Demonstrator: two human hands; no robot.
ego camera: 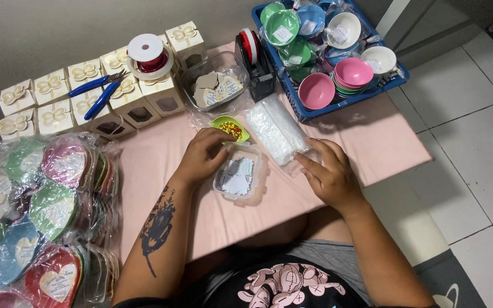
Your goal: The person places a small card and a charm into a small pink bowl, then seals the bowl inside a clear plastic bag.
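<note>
Left hand [203, 155] curls loosely at the green dish [230, 128], gripping nothing visible. Right hand [331, 175] lies open against the bag stack [275, 130]. Clear box [239, 175] sits between them; a stray wrist could likely tip the dish.

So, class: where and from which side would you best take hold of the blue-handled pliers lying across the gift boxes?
Take the blue-handled pliers by the two handles, coming from above at the lower-left end. They lie flat across the gift boxes, handles spread and free, with the metal tip pointing toward the ribbon spool.
</note>
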